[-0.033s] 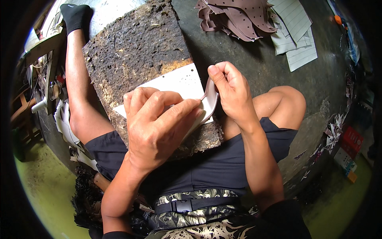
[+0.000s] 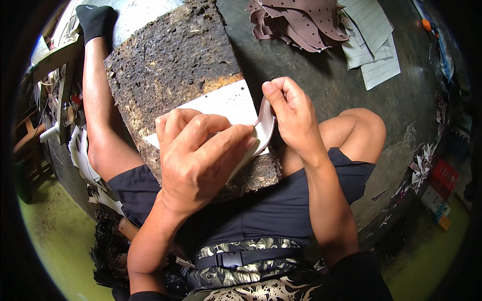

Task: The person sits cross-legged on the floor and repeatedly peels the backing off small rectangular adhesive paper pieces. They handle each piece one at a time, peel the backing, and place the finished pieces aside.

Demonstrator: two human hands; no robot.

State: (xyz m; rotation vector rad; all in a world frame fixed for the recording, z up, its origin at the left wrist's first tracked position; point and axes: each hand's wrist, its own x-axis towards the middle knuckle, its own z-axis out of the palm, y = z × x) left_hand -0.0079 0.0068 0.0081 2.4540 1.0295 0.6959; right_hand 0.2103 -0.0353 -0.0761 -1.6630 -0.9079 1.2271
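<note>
Across my lap lies a rough, dark, crumbly board (image 2: 170, 60). On its near part rests a white sheet (image 2: 232, 103) with small dark holes, one corner showing left of my left hand. Over the sheet bends a thin, flexible strip (image 2: 266, 131), pale on one face with a pinkish edge. My right hand (image 2: 293, 118) pinches the strip's raised end between thumb and fingers, at the board's right side. With thumb and forefinger together, my left hand (image 2: 188, 158) grips the strip lower down, close to the sheet. That hand hides much of both pieces.
Beyond the board, a pile of mauve pieces with dark holes (image 2: 301, 22) lies on the dark floor (image 2: 281, 70). Lined paper sheets (image 2: 379, 65) are beside it. White scraps (image 2: 422, 163) and a red packet (image 2: 442, 178) are at the right; wooden frames (image 2: 57, 60) stand left.
</note>
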